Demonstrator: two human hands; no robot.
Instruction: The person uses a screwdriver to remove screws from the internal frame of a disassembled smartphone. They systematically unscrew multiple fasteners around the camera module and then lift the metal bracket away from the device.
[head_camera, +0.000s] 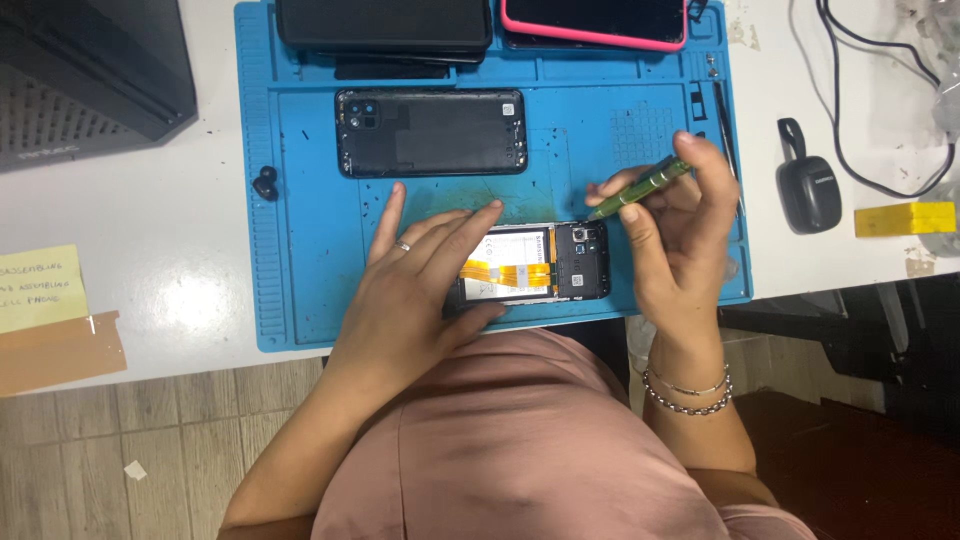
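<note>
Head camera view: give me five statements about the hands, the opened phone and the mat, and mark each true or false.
1. The right hand holds a green screwdriver. True.
2. The left hand rests on the opened phone. True.
3. The removed back cover lies on the bare white table. False: it lies on the blue mat, above the opened phone.
4. The screwdriver's tip points at the phone's camera end. True.
5. A phone in a yellow case sits at the mat's top edge. False: that phone case is pink.
</note>
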